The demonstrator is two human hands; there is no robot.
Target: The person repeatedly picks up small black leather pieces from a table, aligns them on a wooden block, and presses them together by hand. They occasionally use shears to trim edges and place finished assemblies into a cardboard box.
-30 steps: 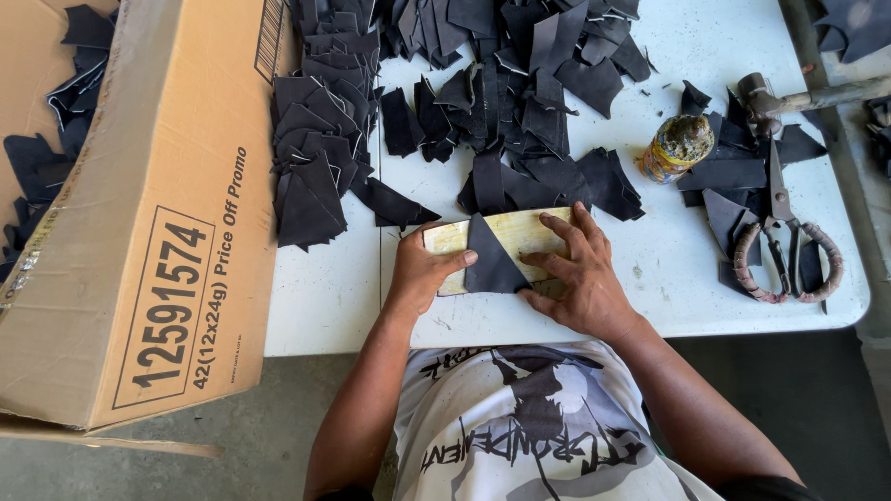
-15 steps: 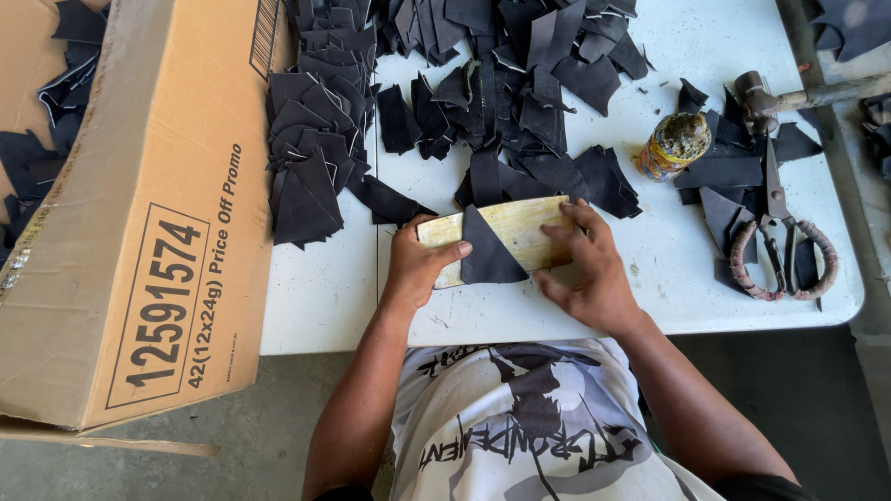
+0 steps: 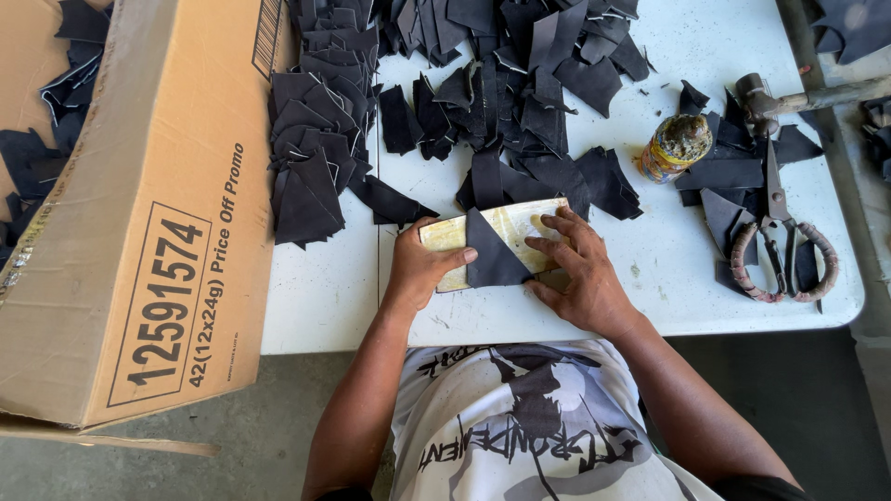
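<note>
A pale yellowish flat board (image 3: 520, 225) lies on the white table (image 3: 668, 297) near its front edge. A dark triangular leather piece (image 3: 494, 255) rests on it. My left hand (image 3: 419, 269) grips the board's left end, thumb pressing the triangle's lower left corner. My right hand (image 3: 580, 274) lies flat on the board's right part, fingers spread toward the triangle's right edge.
Heaps of dark leather offcuts (image 3: 501, 83) cover the table's far side, with a stack (image 3: 311, 158) at the left. A big cardboard box (image 3: 139, 213) holding more scraps stands at the left. Large scissors (image 3: 780, 250), a small round tin (image 3: 677, 147) and a metal tool (image 3: 798, 97) lie at the right.
My hands, the board and the triangle sit slightly higher in view. My right fingers have shifted a little over the board beside the triangle.
</note>
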